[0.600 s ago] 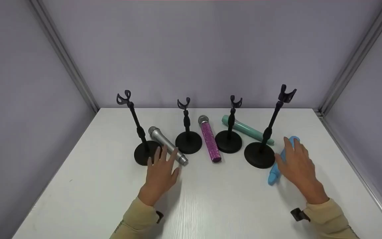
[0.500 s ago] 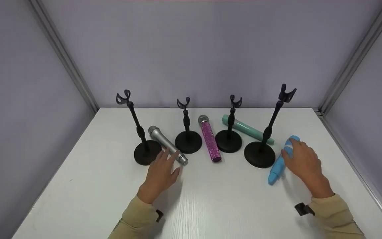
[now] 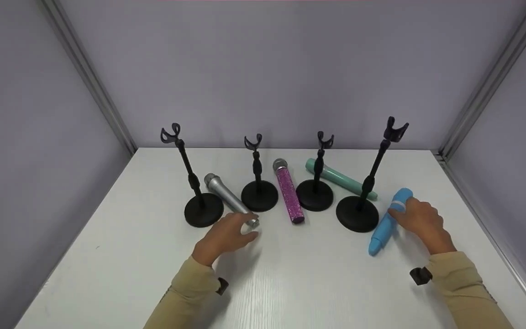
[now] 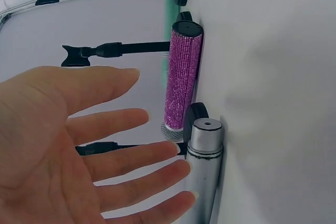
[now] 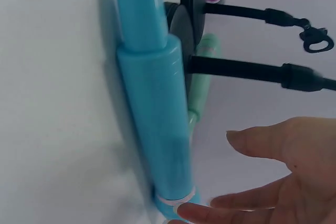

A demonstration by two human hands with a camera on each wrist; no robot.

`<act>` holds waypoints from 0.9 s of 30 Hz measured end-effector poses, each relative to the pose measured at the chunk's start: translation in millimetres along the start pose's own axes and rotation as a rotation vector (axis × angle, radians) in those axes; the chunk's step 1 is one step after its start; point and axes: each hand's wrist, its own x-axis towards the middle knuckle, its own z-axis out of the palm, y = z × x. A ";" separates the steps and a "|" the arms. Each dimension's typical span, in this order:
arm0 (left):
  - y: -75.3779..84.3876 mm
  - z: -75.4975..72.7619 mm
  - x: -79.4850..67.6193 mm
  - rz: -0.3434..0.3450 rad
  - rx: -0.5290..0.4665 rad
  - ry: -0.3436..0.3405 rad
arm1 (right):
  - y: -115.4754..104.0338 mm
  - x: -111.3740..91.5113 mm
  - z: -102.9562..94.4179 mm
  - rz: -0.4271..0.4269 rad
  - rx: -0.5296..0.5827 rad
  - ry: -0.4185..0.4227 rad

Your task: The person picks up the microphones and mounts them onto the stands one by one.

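Observation:
In the head view my left hand [image 3: 227, 236] is over the tail end of a silver microphone [image 3: 228, 194] that lies slanted on the white table. The left wrist view shows its fingers [image 4: 136, 161] spread and nearly straight beside the silver barrel, thumb apart. My right hand [image 3: 423, 222] is at the upper part of a blue microphone [image 3: 384, 230], near its pale ring. In the right wrist view its fingertips reach the ring, while the thumb [image 5: 257, 139] stands off from the barrel. A purple glittery microphone [image 3: 289, 194] and a green microphone [image 3: 343, 179] lie further back.
Black microphone stands rise between the microphones: a left one [image 3: 203, 210], two shorter middle ones [image 3: 259, 196] [image 3: 315, 195], and a tall right one [image 3: 357, 214] close to the blue microphone. Grey-white panels [image 3: 263, 73] enclose the table [image 3: 130, 256] at back and sides.
My right hand has moved right and lowered beside the blue microphone, uncovering more of it. My left hand has tilted and shifted slightly right over the silver microphone's tail. The microphones and stands stay put.

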 end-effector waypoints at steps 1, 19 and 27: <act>0.4 0.3 -0.1 -0.003 0.000 -0.009 | 0.9 2.2 1.4 0.008 0.009 -0.007; 0.4 5.2 0.1 -0.019 0.000 -0.019 | 5.1 22.2 16.0 0.042 0.089 -0.117; -1.5 8.9 0.3 -0.022 0.010 0.004 | 13.2 37.1 16.2 0.051 0.209 -0.167</act>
